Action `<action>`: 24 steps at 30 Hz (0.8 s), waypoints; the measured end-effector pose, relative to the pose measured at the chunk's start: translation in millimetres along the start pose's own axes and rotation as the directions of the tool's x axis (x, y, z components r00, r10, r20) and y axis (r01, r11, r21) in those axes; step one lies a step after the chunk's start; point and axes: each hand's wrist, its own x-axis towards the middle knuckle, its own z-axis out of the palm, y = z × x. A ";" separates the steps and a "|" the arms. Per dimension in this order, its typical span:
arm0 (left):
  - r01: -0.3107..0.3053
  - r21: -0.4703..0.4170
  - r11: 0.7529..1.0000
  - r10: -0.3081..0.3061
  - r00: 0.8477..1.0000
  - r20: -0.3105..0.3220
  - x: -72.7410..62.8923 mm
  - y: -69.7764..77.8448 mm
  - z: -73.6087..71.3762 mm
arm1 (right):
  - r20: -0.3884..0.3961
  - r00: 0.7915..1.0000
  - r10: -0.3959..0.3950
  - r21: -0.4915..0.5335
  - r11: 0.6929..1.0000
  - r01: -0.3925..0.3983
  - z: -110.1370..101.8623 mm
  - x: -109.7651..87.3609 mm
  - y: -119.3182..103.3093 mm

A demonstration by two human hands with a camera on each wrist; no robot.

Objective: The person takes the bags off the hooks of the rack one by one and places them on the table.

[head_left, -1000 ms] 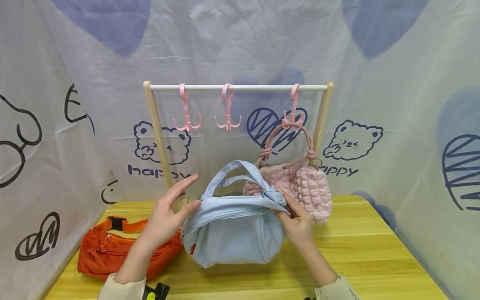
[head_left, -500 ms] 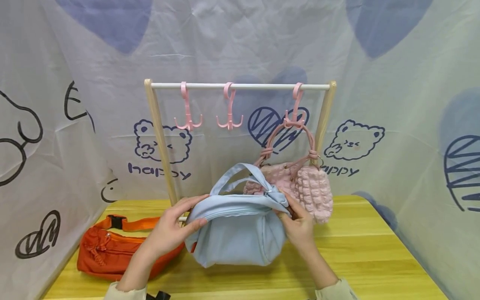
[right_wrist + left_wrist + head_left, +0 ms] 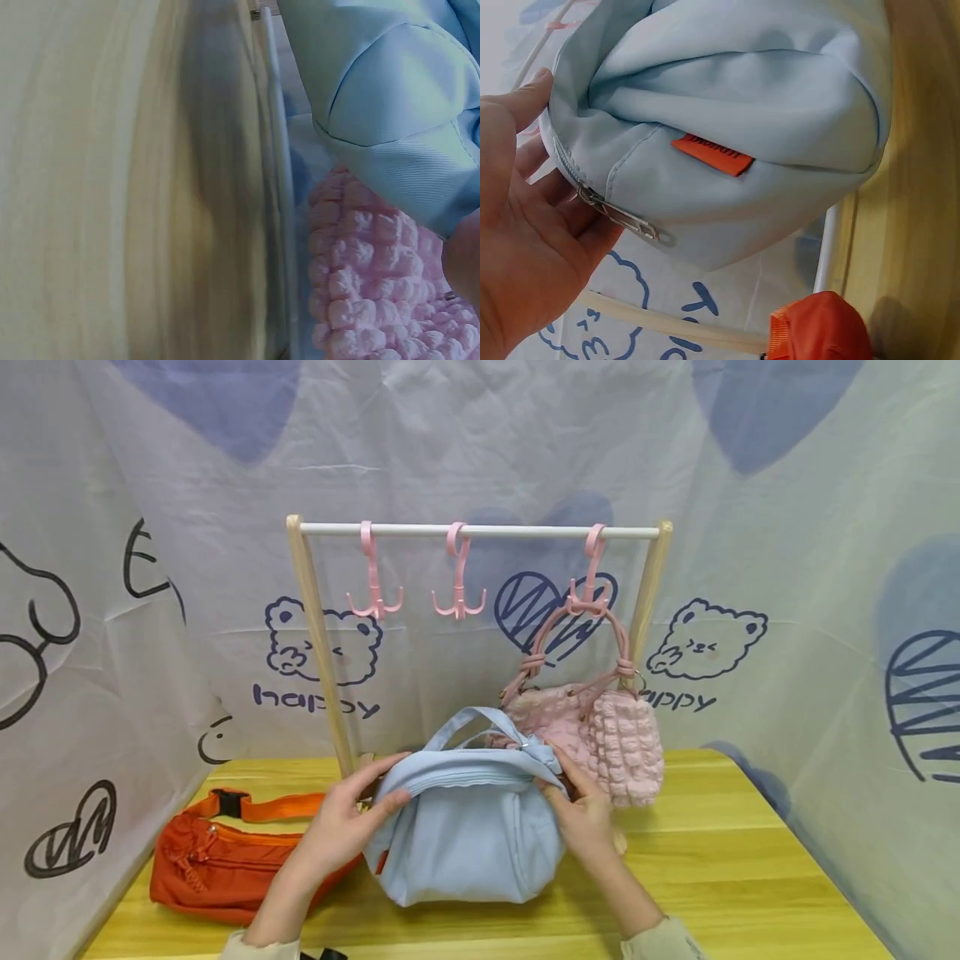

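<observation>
A light blue handbag (image 3: 465,835) with a zipped top and a looped strap is upright between both hands in the head view. My left hand (image 3: 351,814) grips its upper left end, thumb in front and fingers behind. A metal zip pull (image 3: 619,214) and a red tag (image 3: 712,154) show near that hand in the left wrist view. At the upper right corner, by the strap's knot, my right hand (image 3: 583,810) pinches the fabric. Only a bit of that hand shows in the right wrist view. Whether the bag's base touches the table I cannot tell.
Behind the bag stands a rack with a white rail (image 3: 525,532) and pink hooks, including a left hook (image 3: 375,602) and a middle hook (image 3: 459,602). A pink puffy bag (image 3: 626,747) hangs from the right one. An orange waist bag (image 3: 232,868) lies on the wooden table (image 3: 735,852).
My left hand has come in from beside the blue handbag and taken hold of its upper left end. The handbag has dropped a little, and its strap sits lower.
</observation>
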 end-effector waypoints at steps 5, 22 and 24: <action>0.016 -0.012 1.000 -0.015 0.999 0.028 -0.4 -5.3 1.6 | 0.019 0.998 0.066 -0.073 0.995 -0.065 0.5 -1.6 6.7; 0.088 0.143 0.986 -0.094 0.995 0.041 1.7 -20.3 -1.7 | 0.140 0.970 0.200 -0.303 0.941 -0.150 2.4 -2.9 20.0; 0.101 0.142 0.985 -0.108 0.993 0.041 3.9 -23.7 -0.7 | 0.155 0.970 0.189 -0.320 0.938 -0.132 2.4 -2.3 22.8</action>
